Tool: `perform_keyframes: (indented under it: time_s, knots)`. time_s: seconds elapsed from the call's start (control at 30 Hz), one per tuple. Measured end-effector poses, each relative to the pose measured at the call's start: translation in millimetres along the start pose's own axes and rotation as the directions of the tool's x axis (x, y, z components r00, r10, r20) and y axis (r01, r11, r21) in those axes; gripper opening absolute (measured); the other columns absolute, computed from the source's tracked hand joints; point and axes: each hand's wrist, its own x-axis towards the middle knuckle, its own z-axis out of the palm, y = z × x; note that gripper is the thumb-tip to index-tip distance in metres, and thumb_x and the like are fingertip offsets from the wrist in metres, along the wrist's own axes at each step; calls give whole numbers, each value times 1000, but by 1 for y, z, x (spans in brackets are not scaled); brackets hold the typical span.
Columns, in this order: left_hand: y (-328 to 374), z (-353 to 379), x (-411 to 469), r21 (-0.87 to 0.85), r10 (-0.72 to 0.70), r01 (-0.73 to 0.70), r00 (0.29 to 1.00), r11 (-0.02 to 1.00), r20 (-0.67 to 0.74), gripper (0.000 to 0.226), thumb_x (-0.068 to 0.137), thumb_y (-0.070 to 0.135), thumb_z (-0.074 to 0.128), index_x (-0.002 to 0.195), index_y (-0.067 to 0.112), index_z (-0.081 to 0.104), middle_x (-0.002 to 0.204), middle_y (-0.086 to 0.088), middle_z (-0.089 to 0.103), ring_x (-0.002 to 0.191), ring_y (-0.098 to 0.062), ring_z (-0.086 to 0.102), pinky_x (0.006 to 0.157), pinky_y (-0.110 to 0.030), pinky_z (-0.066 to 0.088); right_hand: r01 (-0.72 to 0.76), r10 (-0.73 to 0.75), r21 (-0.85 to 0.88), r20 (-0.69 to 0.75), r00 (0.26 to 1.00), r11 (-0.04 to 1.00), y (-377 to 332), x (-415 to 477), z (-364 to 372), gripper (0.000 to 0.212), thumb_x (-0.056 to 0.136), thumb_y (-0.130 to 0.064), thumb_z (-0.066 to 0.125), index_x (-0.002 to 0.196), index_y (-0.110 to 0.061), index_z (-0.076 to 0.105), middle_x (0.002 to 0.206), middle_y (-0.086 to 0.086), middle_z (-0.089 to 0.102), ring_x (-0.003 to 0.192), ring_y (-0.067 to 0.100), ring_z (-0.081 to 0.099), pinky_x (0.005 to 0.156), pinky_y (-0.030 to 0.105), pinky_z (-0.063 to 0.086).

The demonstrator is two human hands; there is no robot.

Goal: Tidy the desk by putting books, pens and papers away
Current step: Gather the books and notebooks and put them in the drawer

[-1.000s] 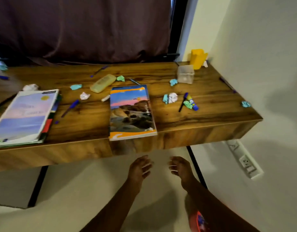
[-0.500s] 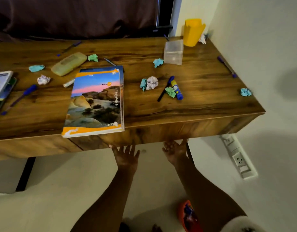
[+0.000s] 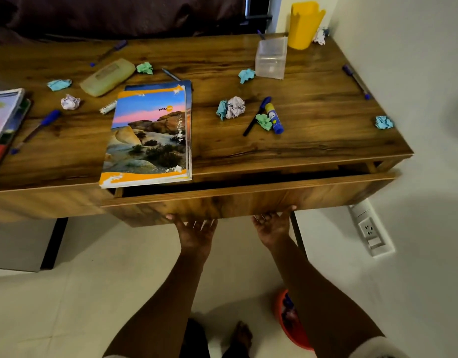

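Room: white wall [image 3: 403, 47] down the right of the frame, pale floor [image 3: 93, 293] across the bottom, dark curtain [image 3: 119, 14] along the top.
Desk [image 3: 313, 140]: brown wood, filling the upper half.
Drawer [image 3: 248, 200]: under the desktop, centre to right, standing partly open with a dark gap behind its front.
Landscape book [image 3: 150, 135]: flat at centre, near edge overhanging the desk's front above the drawer's left end.
Book stack [image 3: 3, 117]: at the left edge, cut off by the frame.
Left hand [image 3: 197, 231]: lower centre, thumb spread, fingers reaching up under the drawer's lower edge; tips hidden, so curl cannot be told.
Right hand [image 3: 272, 226]: just right of it, fingers curled under the same edge, thumb against the front, gripping.
Yellow cup [image 3: 304, 24]: upper right, at the desk's far corner.
Pencil case [image 3: 107, 76]: yellowish, upper left, lying slantwise.
Clear box [image 3: 271, 58]: just below and left of the yellow cup.
Blue pen [image 3: 36, 129]: left, between book stack and landscape book.
Dark pen [image 3: 256, 116]: right of centre, beside the glue stick [image 3: 274, 118].
Purple pen [image 3: 356, 81]: along the desk's right edge.
Paper balls: white one [image 3: 235, 107] right of the landscape book, teal one [image 3: 383, 122] far right, others scattered upper left.
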Motion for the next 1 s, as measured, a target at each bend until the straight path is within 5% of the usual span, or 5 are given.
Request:
perform_keyframes:
  time_s: [0.13,0.23,0.37,0.5,1.0]
  knots:
    - [5,-14,-24,104,-28,34,998,994,-60,86,83,74,34,143,12,34,144,-14,43,129,-37,45,109,-49,33,-16,5,-183,-61,998,983,-7,-34,-8,64,89,-68,27,101,-10,50,86,7,57,67,20,52,83,36,44]
    - [11,-12,-65,522,84,-41,995,852,-59,51,96,46,44,132,10,46,130,-11,55,121,-33,52,98,-40,39,147,-206,-543,-49,977,827,-6,-78,-4,35,97,-41,42,118,-15,51,107,2,63,97,18,61,86,31,46]
    - [23,-1,-122,803,470,-588,683,-103,560,29,96,26,53,122,13,57,111,5,61,93,-7,59,81,-31,51,598,-683,-802,433,589,6,3,-133,7,37,95,-27,50,130,-15,51,136,7,46,119,14,45,89,15,37]
    - [47,14,-100,566,343,-354,525,-744,779,50,92,40,41,137,20,45,138,-5,48,128,-25,42,106,-46,32,428,-453,-595,800,393,-681,-3,-124,34,45,92,-38,38,128,-15,53,140,8,47,133,25,39,110,41,26]
    - [52,-44,-125,346,106,-255,648,-903,754,71,89,59,31,149,21,22,150,-8,34,140,-29,29,114,-52,14,239,-271,-506,736,620,-829,11,-165,-4,61,92,-48,24,138,-14,43,141,11,47,139,30,32,112,54,20]
